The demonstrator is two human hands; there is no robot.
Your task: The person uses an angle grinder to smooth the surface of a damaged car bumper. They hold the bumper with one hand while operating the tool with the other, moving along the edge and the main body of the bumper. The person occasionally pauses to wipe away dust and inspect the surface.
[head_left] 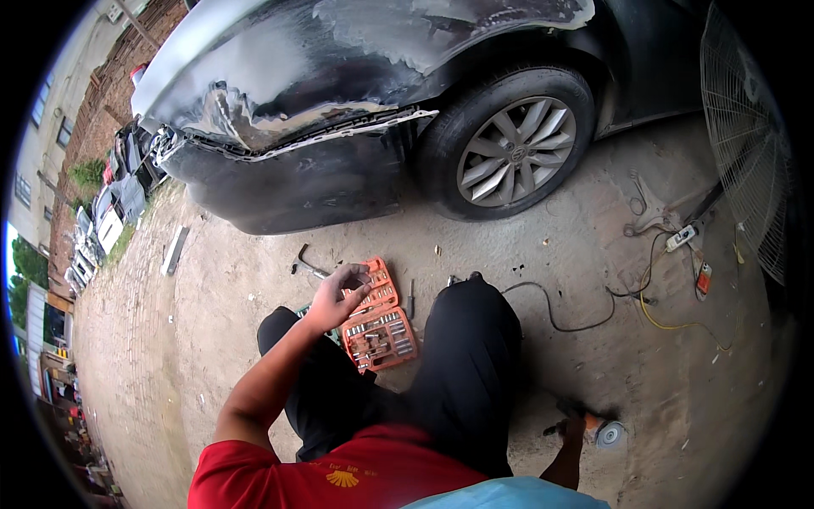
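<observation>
My left hand [342,293] is raised above an orange socket set case [392,287], its fingers curved and the thumb apart from them, with nothing visible between. The case lies unfolded on the ground between my knees, with several metal sockets in its slots. At the lower right, my right hand [575,417] is down by the ground, closed around an orange and black angle grinder [591,421]. A grey disc [609,435] faces up at the grinder's end. My right fingers are small and partly dark in the picture.
Ahead stands a car with a sanded, damaged body panel [288,102] and a wheel [513,153]. A hammer [309,262] and a screwdriver [411,299] lie by the case. Right: a black cable [560,329], power strip [681,238], metal stand [653,212] and large fan [742,136].
</observation>
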